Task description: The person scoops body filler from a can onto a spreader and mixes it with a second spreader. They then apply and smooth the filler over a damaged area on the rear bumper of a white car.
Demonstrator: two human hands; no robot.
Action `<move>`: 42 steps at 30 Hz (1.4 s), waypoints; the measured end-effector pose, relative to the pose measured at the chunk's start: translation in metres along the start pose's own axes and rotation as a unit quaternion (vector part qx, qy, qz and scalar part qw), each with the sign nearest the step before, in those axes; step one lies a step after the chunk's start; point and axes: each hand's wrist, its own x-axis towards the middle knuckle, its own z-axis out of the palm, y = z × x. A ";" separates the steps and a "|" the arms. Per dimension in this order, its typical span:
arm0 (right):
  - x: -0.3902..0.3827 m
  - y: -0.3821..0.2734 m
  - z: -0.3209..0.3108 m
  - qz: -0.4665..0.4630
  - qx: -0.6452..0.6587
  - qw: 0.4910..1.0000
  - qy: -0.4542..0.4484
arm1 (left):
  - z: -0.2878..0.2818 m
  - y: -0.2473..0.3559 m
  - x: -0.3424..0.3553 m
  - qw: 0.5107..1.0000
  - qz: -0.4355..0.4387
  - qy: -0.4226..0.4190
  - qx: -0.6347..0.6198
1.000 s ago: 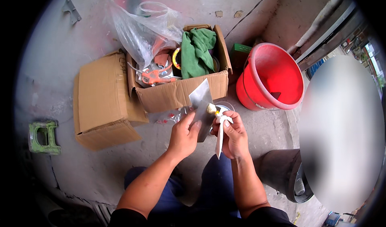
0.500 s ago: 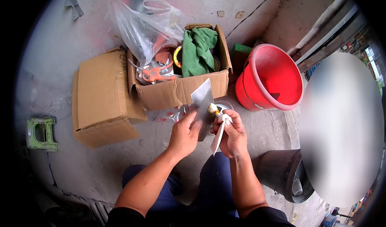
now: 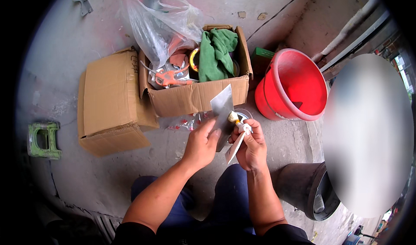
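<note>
My left hand (image 3: pixel 200 145) grips a thin grey flat plate (image 3: pixel 224 98) by its lower part, thumb on the near face and fingers behind. The plate stands tilted, its pale upper corner pointing up. In my right hand (image 3: pixel 251 148) is a crumpled white squeeze tube (image 3: pixel 234 151), pinched between thumb and fingers, its flat tail hanging down to the left. At the tube's upper end, a cream-coloured blob (image 3: pixel 233 116) with a yellow part below it sits against or very close to the plate; contact cannot be told. A round, pale-rimmed container (image 3: pixel 246 113) shows partly behind my hands.
Ahead stands an open cardboard box (image 3: pixel 197 102) holding a green cloth (image 3: pixel 216 56), an orange-handled tool (image 3: pixel 171 78) and a plastic bag (image 3: pixel 149 32). Another cardboard box (image 3: pixel 108 97) is left of it. To the right are a red bucket (image 3: pixel 271 93) and a black bucket (image 3: pixel 297 184). A green stool (image 3: pixel 44 141) stands far left.
Both hands, with the plate and tube, have shifted slightly right and down in the picture. The tube's tail has swung a little higher. Both grips are the same.
</note>
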 end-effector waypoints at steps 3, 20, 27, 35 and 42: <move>0.001 0.001 -0.003 0.001 0.004 1.000 -0.017 | 0.000 0.000 0.001 1.000 0.012 0.000 0.008; 0.003 0.000 -0.002 -0.008 -0.018 1.000 0.009 | 0.002 -0.001 0.003 1.000 0.005 -0.003 0.025; 0.000 0.005 -0.006 -0.048 -0.097 0.994 0.011 | 0.003 -0.001 0.003 0.999 0.010 0.006 0.032; -0.001 0.007 -0.013 -0.093 -0.128 0.987 0.030 | 0.002 -0.001 0.004 0.999 0.001 -0.001 0.036; -0.001 -0.014 -0.010 -0.127 -0.072 0.986 0.076 | 0.003 -0.009 0.002 0.988 -0.103 -0.017 -0.111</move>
